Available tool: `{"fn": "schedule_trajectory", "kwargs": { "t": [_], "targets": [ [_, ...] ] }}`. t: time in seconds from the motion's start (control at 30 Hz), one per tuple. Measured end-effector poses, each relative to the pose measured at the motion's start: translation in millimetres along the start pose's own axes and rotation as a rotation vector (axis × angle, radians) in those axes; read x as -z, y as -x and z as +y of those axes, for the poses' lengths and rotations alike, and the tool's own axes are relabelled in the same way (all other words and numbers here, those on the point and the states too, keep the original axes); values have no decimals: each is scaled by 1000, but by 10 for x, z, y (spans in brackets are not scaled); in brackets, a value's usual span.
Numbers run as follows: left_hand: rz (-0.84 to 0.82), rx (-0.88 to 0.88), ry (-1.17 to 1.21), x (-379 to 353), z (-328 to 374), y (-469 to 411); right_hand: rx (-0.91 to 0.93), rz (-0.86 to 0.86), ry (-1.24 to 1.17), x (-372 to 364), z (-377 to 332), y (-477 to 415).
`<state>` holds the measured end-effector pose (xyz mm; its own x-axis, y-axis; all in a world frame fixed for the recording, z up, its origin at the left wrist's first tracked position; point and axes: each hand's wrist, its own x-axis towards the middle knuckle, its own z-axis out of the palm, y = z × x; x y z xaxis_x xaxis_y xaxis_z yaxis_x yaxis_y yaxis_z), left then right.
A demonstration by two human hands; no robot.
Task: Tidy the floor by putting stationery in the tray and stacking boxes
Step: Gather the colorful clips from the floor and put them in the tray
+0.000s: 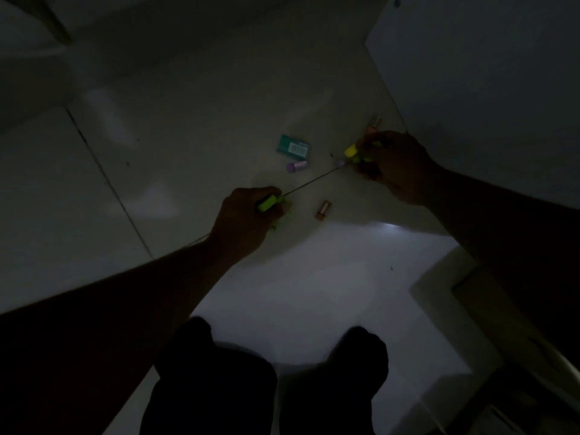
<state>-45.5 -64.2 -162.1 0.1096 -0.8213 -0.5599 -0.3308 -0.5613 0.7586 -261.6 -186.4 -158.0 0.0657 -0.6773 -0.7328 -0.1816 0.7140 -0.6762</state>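
The scene is very dark. My left hand [248,218] is closed around green marker-like stationery [270,203] low over the floor. My right hand [397,166] grips several yellow and green highlighters [353,152] further right. A thin dark line, perhaps a tile joint, runs on the floor between the two hands. On the floor between them lie a teal box with a barcode [292,147], a small purple eraser-like piece [296,166] and a small orange-brown cylinder [323,209]. No tray can be made out.
Pale floor tiles [175,146] spread around the items. A grey wall or panel [486,73] rises at the right. My dark knees [266,381] fill the bottom centre. Another pinkish item [375,122] lies just beyond my right hand.
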Motion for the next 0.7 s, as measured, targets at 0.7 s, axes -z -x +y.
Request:
{"fn": "schedule_trajectory", "kwargs": {
  "t": [0.7],
  "targets": [
    [279, 257, 252, 688, 1334, 731, -221, -453, -262, -994, -747, 1678]
  ]
}}
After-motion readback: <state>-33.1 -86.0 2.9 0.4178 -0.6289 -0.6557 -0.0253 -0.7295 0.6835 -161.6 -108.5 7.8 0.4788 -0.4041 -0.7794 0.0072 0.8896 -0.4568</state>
